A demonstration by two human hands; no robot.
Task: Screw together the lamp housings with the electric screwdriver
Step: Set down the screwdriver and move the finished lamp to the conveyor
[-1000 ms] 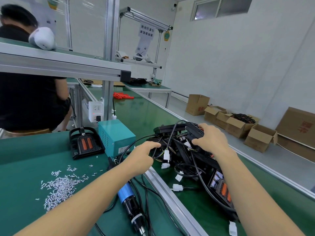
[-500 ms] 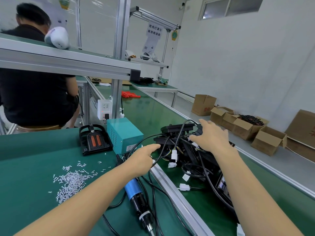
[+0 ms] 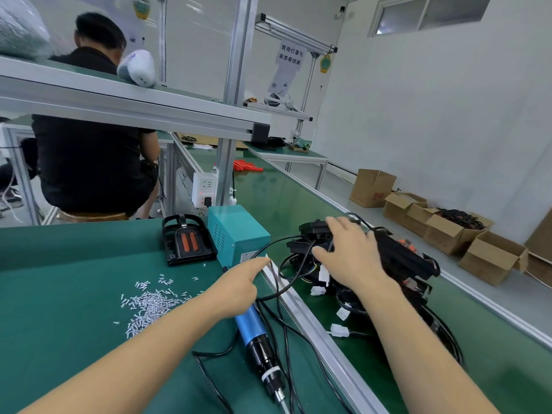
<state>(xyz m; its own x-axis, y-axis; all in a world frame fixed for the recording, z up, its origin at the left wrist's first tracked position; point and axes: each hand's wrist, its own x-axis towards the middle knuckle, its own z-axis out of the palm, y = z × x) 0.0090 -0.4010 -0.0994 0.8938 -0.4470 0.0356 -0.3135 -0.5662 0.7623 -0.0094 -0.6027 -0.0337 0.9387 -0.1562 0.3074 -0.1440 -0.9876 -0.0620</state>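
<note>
With right hand fingers spread over the lamp housings at 1 o'clock (left hand forefinger extended), trailing cables risked snagging.

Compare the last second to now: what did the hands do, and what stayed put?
The right hand let go of the lamp housings and now lies open-fingered over them. The left hand uncurled, its forefinger pointing toward the pile. The electric screwdriver, screws and blue box stayed put.
</note>
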